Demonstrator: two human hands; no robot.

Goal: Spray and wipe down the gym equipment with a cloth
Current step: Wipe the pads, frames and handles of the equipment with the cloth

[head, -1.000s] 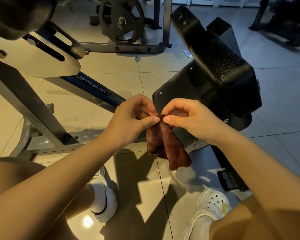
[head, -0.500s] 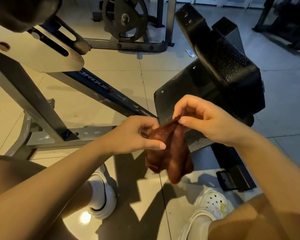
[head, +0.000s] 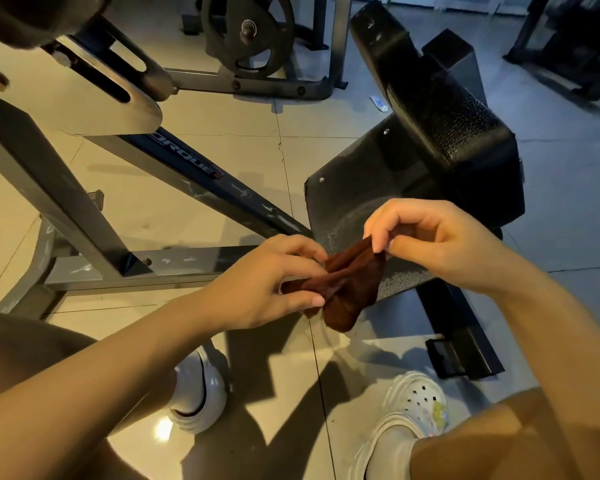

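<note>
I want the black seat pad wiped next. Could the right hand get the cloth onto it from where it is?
Probably yes. The right hand pinches the brown cloth just above the black seat pad, with nothing between them. The left hand also holds the cloth and would likely need to let go first.

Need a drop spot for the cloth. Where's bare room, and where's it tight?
Bare floor tile between the two grey frame beams, and more tile right of the black pad. Crowded near both hands: left hand and right hand hold the cloth over the black seat plate, shoes just below.
</note>
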